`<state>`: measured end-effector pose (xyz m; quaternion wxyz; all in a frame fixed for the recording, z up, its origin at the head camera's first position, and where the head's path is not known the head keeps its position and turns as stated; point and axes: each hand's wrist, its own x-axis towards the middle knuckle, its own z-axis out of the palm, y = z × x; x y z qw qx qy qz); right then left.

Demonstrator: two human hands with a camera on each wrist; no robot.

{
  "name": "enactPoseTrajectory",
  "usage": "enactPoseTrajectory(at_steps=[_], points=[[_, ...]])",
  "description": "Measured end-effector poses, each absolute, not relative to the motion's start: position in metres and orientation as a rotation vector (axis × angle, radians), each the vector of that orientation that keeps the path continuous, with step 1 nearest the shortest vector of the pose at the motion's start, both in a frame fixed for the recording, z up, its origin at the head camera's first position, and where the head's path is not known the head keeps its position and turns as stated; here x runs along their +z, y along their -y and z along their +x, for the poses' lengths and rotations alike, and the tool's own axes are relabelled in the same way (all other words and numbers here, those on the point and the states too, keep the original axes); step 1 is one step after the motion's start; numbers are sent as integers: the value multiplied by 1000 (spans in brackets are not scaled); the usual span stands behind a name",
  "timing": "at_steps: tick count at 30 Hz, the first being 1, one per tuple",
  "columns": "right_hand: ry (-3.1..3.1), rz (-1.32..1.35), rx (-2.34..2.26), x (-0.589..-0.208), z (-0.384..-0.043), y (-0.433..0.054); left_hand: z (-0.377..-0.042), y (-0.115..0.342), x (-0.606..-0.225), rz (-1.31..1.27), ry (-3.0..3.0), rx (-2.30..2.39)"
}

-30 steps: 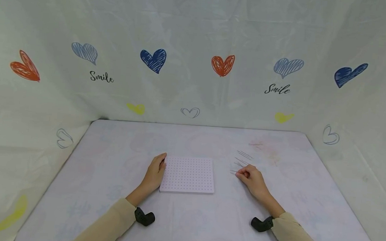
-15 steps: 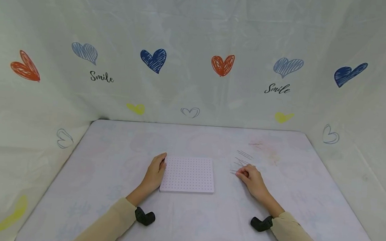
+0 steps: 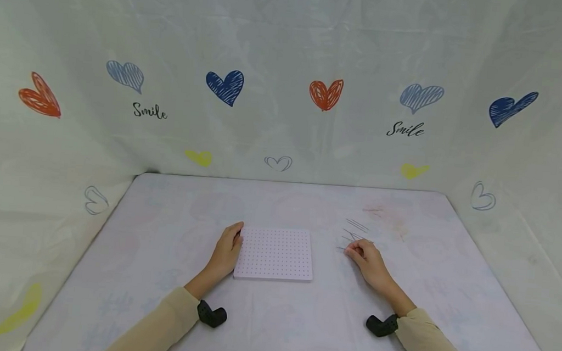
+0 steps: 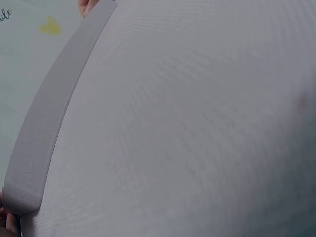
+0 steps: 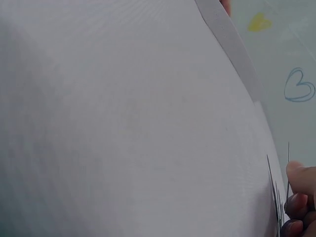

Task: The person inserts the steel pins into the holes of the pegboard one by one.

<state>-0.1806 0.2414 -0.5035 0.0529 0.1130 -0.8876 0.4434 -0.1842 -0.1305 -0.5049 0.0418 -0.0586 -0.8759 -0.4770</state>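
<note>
In the head view a white square pegboard (image 3: 275,254) with rows of small holes lies on the table. My left hand (image 3: 225,251) grips its left edge, the thumb along the near side. My right hand (image 3: 369,264) is to the right of the board, just above the table, with thumb and fingertips together. In the right wrist view the fingers (image 5: 300,173) pinch a thin metal needle (image 5: 289,152), which stands nearly upright. Several similar needles (image 3: 356,225) lie on the table beyond this hand; some are partly hidden by it.
The white-covered table (image 3: 269,329) reaches to a light curtain (image 3: 281,43) printed with hearts at the back and sides. Reddish fine strands or marks (image 3: 372,210) show at the back right. A black wrist device (image 3: 211,314) sits on each sleeve.
One of the two needle ends that showed left of my right fingertips no longer lies there. The right hand has barely moved. My left hand and the pegboard stay in place.
</note>
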Motion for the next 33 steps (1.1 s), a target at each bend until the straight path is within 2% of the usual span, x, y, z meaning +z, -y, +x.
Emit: enactPoseTrajectory(at_steps=[33], points=[[2516,393,1559,-489,-177,-235,-183,130,-504,-174,2672,-1488]])
